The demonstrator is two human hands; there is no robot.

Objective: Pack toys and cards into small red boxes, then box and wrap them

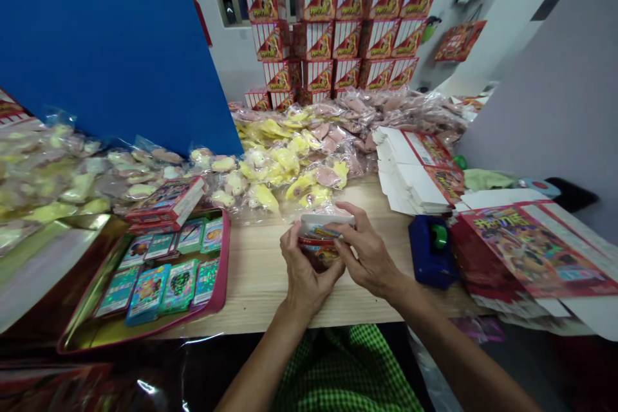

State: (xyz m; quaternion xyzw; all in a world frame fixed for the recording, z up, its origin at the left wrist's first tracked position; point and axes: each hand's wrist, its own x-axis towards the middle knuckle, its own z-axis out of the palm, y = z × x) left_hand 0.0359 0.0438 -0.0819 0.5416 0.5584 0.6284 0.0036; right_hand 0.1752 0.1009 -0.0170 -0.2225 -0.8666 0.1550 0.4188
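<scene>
Your left hand (304, 273) and right hand (367, 251) are both clasped around a small red-and-white pack (318, 241), held over the wooden table (255, 283) right in front of you (your fingers hide most of its print). At 9 o'clock sits a pink tray (223, 257) of cards (178, 286); at 3 o'clock, a blue tape dispenser (429, 251); at 12 o'clock, bagged toys (290, 167) before stacked boxes (338, 19).

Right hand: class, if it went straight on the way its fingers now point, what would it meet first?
The right hand would meet the packet first: its fingers already touch it. Just past it lies the left hand, though depth is unclear.
</scene>
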